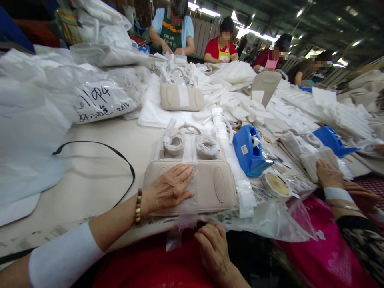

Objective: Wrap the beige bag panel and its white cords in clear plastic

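Observation:
A beige handbag (210,186) lies before me with a translucent strip (189,200) down its middle. The strip's lower end (174,240) hangs over the table edge. My left hand (171,188) rests flat on the bag and strip, fingers stretched out. Just below the bag, at the table edge, my right hand (213,248) is closed with curled fingers; what they hold, if anything, is hidden. Behind the bag body are a handle (190,128) and two wrapped coils (207,146). A blue tape dispenser (249,152) stands to the right.
A large plastic-wrapped bundle (102,94) with handwriting fills the left. A black cord (120,154) curves over the table. Another beige bag (181,97) lies farther back. A round tape roll (276,184) is at right, near a co-worker's hand (330,174) on a bag. Several people work beyond.

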A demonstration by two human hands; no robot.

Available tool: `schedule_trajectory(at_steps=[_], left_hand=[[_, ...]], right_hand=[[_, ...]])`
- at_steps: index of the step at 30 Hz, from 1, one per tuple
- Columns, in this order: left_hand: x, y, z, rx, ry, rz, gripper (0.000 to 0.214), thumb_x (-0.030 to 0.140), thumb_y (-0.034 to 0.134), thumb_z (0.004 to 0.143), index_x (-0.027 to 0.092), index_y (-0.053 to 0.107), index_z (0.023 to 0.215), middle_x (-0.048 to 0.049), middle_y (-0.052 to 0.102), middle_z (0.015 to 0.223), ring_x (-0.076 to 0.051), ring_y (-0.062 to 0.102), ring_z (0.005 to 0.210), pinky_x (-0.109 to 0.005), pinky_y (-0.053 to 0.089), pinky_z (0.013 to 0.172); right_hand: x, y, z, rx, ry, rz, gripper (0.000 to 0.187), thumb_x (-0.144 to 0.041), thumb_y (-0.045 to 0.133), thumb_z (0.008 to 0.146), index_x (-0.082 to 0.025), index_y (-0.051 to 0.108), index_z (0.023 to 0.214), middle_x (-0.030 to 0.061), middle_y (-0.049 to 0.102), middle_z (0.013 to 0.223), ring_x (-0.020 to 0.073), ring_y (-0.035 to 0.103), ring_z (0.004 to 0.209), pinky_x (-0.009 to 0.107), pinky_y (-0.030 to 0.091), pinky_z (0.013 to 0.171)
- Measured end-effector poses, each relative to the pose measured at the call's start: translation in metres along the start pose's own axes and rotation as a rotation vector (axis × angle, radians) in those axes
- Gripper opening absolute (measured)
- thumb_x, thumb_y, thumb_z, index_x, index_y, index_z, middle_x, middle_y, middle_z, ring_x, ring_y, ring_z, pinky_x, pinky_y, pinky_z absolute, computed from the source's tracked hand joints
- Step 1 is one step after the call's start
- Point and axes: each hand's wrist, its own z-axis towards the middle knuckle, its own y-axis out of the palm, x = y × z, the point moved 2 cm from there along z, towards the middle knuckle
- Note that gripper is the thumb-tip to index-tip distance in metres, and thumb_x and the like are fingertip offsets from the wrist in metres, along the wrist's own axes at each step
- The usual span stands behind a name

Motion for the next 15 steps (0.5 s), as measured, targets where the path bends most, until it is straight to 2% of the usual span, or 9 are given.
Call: schedule_trajectory(at_steps=[2, 4, 6, 7, 8, 10, 12, 15], left_hand=[[-0.001, 0.001, 0.000, -0.018, -0.003, 0.005, 0.047, 0.036, 0.051, 0.090, -0.001, 0.052, 0.119, -0.0229, 0.056, 0.124, -0.032, 0.050, 0.120, -0.045, 0.044, 0.103], [-0.001, 0.000, 0.000, -0.034, -0.001, 0.009, 0.048, 0.037, 0.052, 0.089, -0.001, 0.052, 0.120, -0.0229, 0.056, 0.125, -0.033, 0.050, 0.120, -0.045, 0.043, 0.103], [0.000, -0.001, 0.001, -0.056, 0.000, 0.011, 0.053, 0.039, 0.055, 0.087, -0.001, 0.051, 0.121, -0.0238, 0.055, 0.125, -0.034, 0.049, 0.121, -0.045, 0.043, 0.103], [0.000, -0.002, 0.001, -0.074, -0.004, 0.014, 0.055, 0.040, 0.057, 0.086, -0.001, 0.050, 0.122, -0.0243, 0.054, 0.126, -0.034, 0.048, 0.122, -0.046, 0.042, 0.104], [0.000, -0.002, 0.001, -0.094, -0.010, 0.018, 0.058, 0.042, 0.058, 0.085, -0.002, 0.049, 0.123, -0.0247, 0.053, 0.128, -0.034, 0.047, 0.123, -0.046, 0.041, 0.105], [0.002, -0.003, 0.001, -0.138, -0.024, 0.028, 0.065, 0.047, 0.059, 0.083, -0.001, 0.047, 0.125, -0.0252, 0.050, 0.131, -0.034, 0.044, 0.126, -0.046, 0.039, 0.106], [0.004, -0.004, -0.001, -0.170, -0.038, 0.031, 0.070, 0.051, 0.059, 0.082, -0.001, 0.045, 0.127, -0.0259, 0.047, 0.134, -0.034, 0.041, 0.129, -0.045, 0.037, 0.108], [0.009, -0.004, -0.004, -0.213, -0.054, 0.022, 0.077, 0.056, 0.058, 0.081, -0.002, 0.042, 0.130, -0.0283, 0.042, 0.137, -0.036, 0.036, 0.132, -0.047, 0.035, 0.109]], right_hand=[[0.003, 0.009, -0.009, -0.065, 0.272, 0.207, 0.026, -0.010, 0.044, 0.087, -0.021, 0.061, 0.104, 0.0061, 0.068, 0.088, 0.0169, 0.064, 0.077, 0.029, 0.050, 0.068], [0.005, 0.026, -0.015, -0.195, 0.671, 0.520, 0.020, -0.024, 0.054, 0.083, -0.019, 0.061, 0.101, 0.0040, 0.066, 0.074, 0.0170, 0.062, 0.063, 0.028, 0.048, 0.056], [0.003, 0.044, -0.017, -0.288, 1.027, 0.913, 0.033, -0.038, 0.068, 0.071, -0.017, 0.062, 0.095, -0.0021, 0.059, 0.059, 0.0140, 0.054, 0.050, 0.025, 0.042, 0.049], [0.000, 0.051, -0.016, -0.309, 1.137, 1.106, 0.042, -0.041, 0.074, 0.063, -0.016, 0.062, 0.094, -0.0037, 0.057, 0.057, 0.0122, 0.051, 0.047, 0.023, 0.039, 0.047], [-0.003, 0.056, -0.013, -0.315, 1.199, 1.269, 0.048, -0.044, 0.078, 0.056, -0.016, 0.063, 0.093, -0.0038, 0.057, 0.057, 0.0106, 0.049, 0.046, 0.022, 0.037, 0.046], [-0.008, 0.059, -0.008, -0.308, 1.225, 1.460, 0.049, -0.046, 0.081, 0.052, -0.015, 0.065, 0.086, -0.0031, 0.059, 0.059, 0.0078, 0.046, 0.043, 0.020, 0.034, 0.045], [-0.013, 0.055, -0.007, -0.330, 1.231, 1.504, 0.043, -0.049, 0.080, 0.054, -0.015, 0.064, 0.074, -0.0037, 0.057, 0.054, 0.0061, 0.043, 0.040, 0.019, 0.031, 0.043], [-0.018, 0.041, -0.013, -0.370, 1.252, 1.435, 0.044, -0.053, 0.079, 0.058, -0.016, 0.057, 0.063, -0.0044, 0.054, 0.049, 0.0052, 0.042, 0.037, 0.018, 0.028, 0.041]])
